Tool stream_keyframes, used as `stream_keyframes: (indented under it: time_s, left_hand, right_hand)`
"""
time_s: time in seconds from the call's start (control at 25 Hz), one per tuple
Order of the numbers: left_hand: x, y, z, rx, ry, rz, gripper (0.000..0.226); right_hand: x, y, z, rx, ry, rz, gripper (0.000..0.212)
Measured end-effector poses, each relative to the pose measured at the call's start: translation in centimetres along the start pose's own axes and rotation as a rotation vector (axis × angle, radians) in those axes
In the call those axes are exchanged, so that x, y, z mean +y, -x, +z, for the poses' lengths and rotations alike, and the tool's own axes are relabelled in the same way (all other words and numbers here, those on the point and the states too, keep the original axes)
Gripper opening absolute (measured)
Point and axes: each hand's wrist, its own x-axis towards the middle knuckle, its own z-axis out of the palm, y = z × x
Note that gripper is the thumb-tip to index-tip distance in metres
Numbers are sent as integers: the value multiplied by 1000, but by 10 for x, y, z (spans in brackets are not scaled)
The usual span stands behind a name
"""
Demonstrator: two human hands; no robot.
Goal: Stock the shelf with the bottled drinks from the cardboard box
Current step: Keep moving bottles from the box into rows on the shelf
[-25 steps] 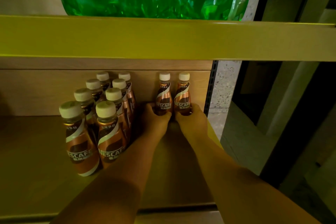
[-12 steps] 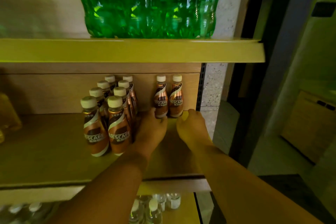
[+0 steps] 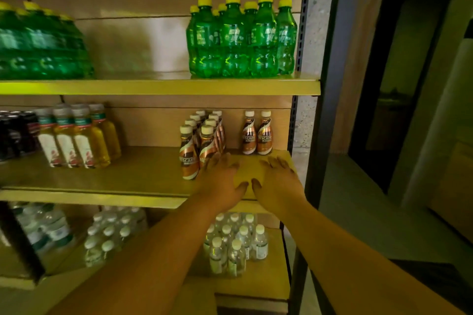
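Two copper-brown coffee bottles with white caps stand side by side at the back right of the middle shelf. A group of several matching coffee bottles stands in rows to their left. My left hand and my right hand hover over the shelf's front, fingers spread, holding nothing, a short way in front of the pair. The left hand's fingers overlap the base of the front bottle of the group. The cardboard box is out of view.
Green soda bottles fill the upper shelf, with a wrapped green pack at left. Yellow tea bottles and dark cans stand at the middle shelf's left. Water bottles occupy the bottom shelf. A dark upright post borders the right.
Both hands have let go of the two coffee bottles and drawn back toward the shelf's front, fingers opening. The camera has pulled back, showing more shelves.
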Motion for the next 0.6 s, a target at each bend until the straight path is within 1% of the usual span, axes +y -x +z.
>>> stream_keyframes:
  time_s: [0.16,0.28,0.4,0.6]
  left_hand:
    - [-14,56,-14,57,-40,-30,68]
    - [-41,105,-25,10,-79,-76,68]
    - [-82,166,-40,-26,-107,-119,66]
    - [-168,282,-48,-59,-186,-223,73]
  right_hand:
    - [-24,41,-8,-19,29,-29,64]
    - [-55,73,0,-29,49,-87,63]
    - [-100,109,19,-46,39,-129,65]
    - [-196,184,69,-109,15,-187,63]
